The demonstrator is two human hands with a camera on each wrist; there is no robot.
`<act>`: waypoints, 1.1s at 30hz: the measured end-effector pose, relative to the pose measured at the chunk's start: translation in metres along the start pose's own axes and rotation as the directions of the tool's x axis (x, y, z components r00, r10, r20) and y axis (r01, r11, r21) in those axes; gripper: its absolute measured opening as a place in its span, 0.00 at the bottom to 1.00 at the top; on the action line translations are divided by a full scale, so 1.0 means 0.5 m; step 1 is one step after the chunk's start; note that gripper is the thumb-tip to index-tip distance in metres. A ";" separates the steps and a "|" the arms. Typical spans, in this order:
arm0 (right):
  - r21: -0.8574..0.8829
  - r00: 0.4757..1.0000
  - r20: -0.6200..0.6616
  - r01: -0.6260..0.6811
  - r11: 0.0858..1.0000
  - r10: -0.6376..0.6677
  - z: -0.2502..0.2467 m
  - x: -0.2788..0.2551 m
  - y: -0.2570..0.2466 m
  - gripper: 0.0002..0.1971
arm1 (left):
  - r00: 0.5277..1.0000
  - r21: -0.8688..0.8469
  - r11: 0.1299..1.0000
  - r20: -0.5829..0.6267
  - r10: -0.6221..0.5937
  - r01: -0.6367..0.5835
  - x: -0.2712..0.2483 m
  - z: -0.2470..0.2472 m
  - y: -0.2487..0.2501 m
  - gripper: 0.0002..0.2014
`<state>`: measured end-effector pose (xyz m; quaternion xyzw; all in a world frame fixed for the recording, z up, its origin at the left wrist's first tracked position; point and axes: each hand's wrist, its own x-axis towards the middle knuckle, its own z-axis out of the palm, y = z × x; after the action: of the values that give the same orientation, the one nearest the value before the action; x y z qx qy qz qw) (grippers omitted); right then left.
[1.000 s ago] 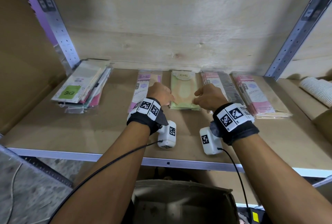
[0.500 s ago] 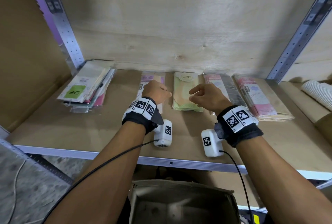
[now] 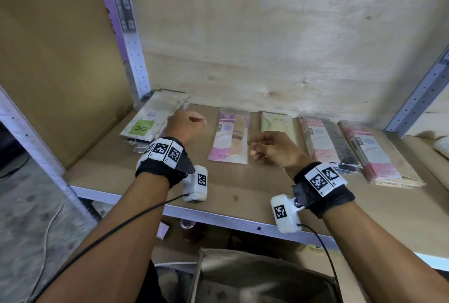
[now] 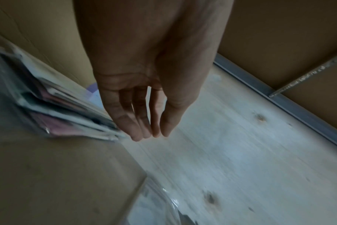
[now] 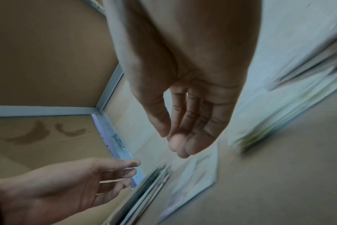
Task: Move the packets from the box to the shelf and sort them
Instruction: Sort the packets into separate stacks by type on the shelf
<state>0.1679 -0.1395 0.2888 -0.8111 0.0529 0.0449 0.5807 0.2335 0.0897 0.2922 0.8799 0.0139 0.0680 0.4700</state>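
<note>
Both hands are up over the shelf [image 3: 243, 195] and empty — the left hand [image 3: 185, 126] hangs with loose fingers [image 4: 142, 121] beside the mixed stack of packets [image 3: 148, 120] at the left end, the right hand [image 3: 274, 148] relaxed between the pink packet [image 3: 229, 138] and green packet [image 3: 278, 121]. Two pink piles [image 3: 325, 142] lie further right — the box [image 3: 262, 280] sits below.

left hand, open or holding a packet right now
Open and empty. In the left wrist view the left hand has relaxed fingers with nothing between them, beside the mixed packet pile.
</note>
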 end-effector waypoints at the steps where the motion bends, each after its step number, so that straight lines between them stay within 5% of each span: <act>1: -0.002 1.000 0.013 0.013 1.000 -0.013 0.019 0.005 -0.008 0.07 | 0.999 -0.011 1.000 -0.039 -0.013 0.013 0.000 -0.022 -0.008 0.09; 6: 0.007 0.993 0.105 0.055 0.998 -0.056 0.133 0.050 -0.062 0.08 | 0.988 0.055 0.998 -0.156 -0.014 0.023 0.025 -0.122 -0.078 0.10; 10: 0.028 0.986 0.159 0.035 0.999 -0.039 0.226 0.095 -0.108 0.08 | 0.974 0.113 0.982 -0.185 -0.127 0.149 0.051 -0.200 -0.140 0.15; 19: 0.066 0.968 0.249 -0.035 0.997 0.018 0.402 0.163 -0.154 0.05 | 0.970 0.180 0.956 0.033 -0.242 0.232 0.049 -0.248 -0.222 0.11; 26: 0.058 0.986 0.157 -0.067 0.996 0.058 0.415 0.171 -0.130 0.19 | 0.981 0.210 0.960 0.023 -0.193 0.183 0.046 -0.248 -0.211 0.12; 33: 0.036 0.995 0.093 -0.050 0.998 0.047 0.368 0.162 -0.110 0.12 | 0.981 0.186 0.964 -0.013 -0.191 0.190 0.032 -0.239 -0.189 0.07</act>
<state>0.2536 0.0495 0.2701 -0.7953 0.0468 0.0951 0.5968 0.2373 0.2428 0.2811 0.9149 0.1036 0.0185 0.3898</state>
